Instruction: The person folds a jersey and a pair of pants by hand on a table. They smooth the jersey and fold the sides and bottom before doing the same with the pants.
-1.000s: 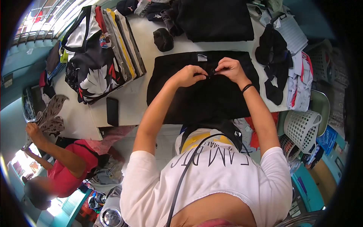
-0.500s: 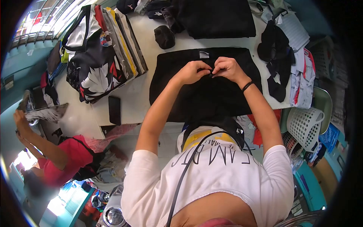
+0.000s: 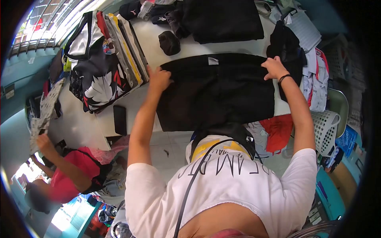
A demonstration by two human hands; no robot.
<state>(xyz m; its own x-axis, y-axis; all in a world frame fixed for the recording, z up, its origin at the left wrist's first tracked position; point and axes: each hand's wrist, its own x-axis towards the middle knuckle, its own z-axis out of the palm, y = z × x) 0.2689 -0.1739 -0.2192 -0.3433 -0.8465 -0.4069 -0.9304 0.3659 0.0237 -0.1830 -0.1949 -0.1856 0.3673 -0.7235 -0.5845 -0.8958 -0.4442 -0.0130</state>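
A black garment (image 3: pixel 216 93) with a white label at its top edge lies spread on the white table in front of me, its lower edge hanging toward my body. At its upper left corner, my left hand (image 3: pixel 160 79) pinches the cloth, fingers closed. The opposite top corner is gripped by my right hand (image 3: pixel 274 68), which wears a black band on the wrist. Between the two hands the top edge is stretched out wide. Just above it sits a small black cloth bundle (image 3: pixel 169 43).
On the left stands a stack of folded shirts (image 3: pixel 99 63), with a black phone (image 3: pixel 120 120) nearer me. More folded black cloth (image 3: pixel 224 20) lies at the back. Black straps (image 3: pixel 283 43) and a perforated basket (image 3: pixel 325 131) are right. A person in red (image 3: pixel 75 174) holds patterned cloth (image 3: pixel 45 115).
My hands have parted from the garment's middle out to its two top corners, pulling it flat. The person at left has raised the patterned cloth so that it hangs upright.
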